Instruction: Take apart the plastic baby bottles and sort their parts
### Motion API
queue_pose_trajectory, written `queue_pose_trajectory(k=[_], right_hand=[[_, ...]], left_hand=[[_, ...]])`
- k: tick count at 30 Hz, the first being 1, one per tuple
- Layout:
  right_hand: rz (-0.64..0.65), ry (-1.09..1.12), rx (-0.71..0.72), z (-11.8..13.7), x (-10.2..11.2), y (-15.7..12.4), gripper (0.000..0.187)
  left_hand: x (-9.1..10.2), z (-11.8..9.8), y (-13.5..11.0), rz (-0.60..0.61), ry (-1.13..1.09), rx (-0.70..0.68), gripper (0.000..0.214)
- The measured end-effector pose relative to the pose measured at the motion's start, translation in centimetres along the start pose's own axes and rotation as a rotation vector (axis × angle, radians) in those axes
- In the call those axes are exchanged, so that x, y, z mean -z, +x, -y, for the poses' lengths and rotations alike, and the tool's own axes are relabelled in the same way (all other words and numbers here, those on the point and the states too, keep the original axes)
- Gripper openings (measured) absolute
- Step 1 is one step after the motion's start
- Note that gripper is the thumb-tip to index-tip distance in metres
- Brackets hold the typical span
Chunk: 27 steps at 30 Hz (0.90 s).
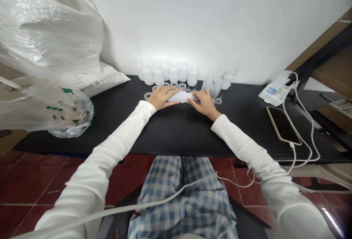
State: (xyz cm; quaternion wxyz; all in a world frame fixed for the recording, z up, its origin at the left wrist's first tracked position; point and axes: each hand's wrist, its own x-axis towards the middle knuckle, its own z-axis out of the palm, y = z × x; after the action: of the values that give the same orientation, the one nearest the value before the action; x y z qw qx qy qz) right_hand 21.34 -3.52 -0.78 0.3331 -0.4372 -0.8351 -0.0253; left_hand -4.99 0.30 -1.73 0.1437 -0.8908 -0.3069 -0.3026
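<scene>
A frosted white baby bottle (pixel 178 96) lies sideways just above the table, its neck toward the right. My left hand (pixel 162 98) is closed around the bottle's body. At the neck, the fingers of my right hand (pixel 204 103) are closed on a clear plastic top (pixel 194 98), which they partly hide. Behind my hands stand several frosted bottle bodies (pixel 173 72) in rows. White rings (pixel 147 95) and clear teats (pixel 218 100) lie in front of them. Clear caps (pixel 216 87) stand beyond my right hand, beside a bottle with a clear cap (pixel 230 76).
At the left, a large white sack (pixel 55 30) and a clear plastic bag (pixel 68 110) with green print stand on the black table (pixel 176 132). A phone (pixel 283 125) on a charging cable, a white power strip (pixel 275 90) and a cardboard box (pixel 337 114) are at the right.
</scene>
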Motion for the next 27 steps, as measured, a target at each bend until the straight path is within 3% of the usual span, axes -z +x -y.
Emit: queue_pose_trajectory(k=[8,18,27], right_hand=[[-0.083,-0.037,-0.024,0.3,-0.1,0.1,0.058],[-0.059,-0.113,-0.007,0.2,0.0,0.1,0.060],[-0.037,-0.058,-0.073,0.2,-0.7,0.0,0.063]], left_hand=[[0.6,-0.8,0.2,-0.058,0.109,0.011,0.049],[0.0,-0.7,-0.1,-0.059,0.085,0.004,0.050],[-0.8,-0.3,-0.4,-0.057,0.128,-0.003,0.042]])
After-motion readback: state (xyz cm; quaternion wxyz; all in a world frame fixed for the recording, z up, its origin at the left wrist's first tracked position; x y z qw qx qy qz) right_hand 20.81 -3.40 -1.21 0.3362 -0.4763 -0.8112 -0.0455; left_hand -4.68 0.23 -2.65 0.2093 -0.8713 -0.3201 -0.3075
